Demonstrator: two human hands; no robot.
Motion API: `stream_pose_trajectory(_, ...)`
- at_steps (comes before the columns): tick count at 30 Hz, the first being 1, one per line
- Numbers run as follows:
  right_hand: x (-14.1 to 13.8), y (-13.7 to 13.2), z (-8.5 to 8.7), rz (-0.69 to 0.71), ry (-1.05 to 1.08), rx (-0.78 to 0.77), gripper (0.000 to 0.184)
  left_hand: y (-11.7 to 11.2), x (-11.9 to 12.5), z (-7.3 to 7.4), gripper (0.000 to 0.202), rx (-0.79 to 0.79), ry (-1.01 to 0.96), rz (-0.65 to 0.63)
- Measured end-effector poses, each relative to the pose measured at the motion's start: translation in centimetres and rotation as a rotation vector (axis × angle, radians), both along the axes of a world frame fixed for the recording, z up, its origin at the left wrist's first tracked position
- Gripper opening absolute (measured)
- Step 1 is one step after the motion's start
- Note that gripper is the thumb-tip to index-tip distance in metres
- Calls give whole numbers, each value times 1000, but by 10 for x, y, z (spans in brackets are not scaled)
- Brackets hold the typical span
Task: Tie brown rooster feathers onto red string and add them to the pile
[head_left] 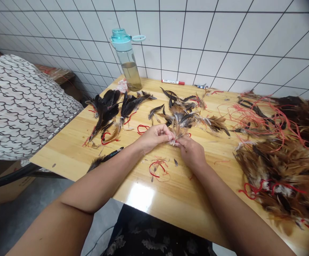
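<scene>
Over the middle of the table, my left hand (160,136) and my right hand (191,149) meet at the white quill ends of a bundle of brown feathers (179,131). Both hands are closed there, thumbs and fingers pinching the base of the bundle. Its feathery tips fan away from me, and a bit of red cord (188,134) shows beside it. More dark and brown feathers (183,115) lie just behind. Nearer me on the wood is a loose red cord (154,170) with thin red threads and feather scraps.
Black feather bunches (105,106) lie at the left. A large pile of brown feathers (285,167) and tangled red strings (263,117) cover the right side. A water bottle (129,64) and red marker (173,82) stand and lie near the tiled wall. Patterned cloth (23,110) is at far left.
</scene>
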State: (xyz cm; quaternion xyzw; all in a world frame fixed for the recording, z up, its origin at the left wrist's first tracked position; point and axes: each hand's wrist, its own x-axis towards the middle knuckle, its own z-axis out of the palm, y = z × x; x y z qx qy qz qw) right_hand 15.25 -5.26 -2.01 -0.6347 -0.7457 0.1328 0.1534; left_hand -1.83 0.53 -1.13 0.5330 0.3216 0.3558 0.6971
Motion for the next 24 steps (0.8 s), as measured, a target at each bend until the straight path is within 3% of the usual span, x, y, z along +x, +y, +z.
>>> stream_pose_trajectory(9,-1,-2,5,54,-92,-24,29,-3,4,1,32,16,-31,-32)
stream_pose_trajectory(17,-2,-1,7,86,-221,-21,28,-3,1,7,25,144,105,24)
stream_pose_trajectory(24,-1,-1,5,31,-260,35,26,1,-1,6,22,224,180,17)
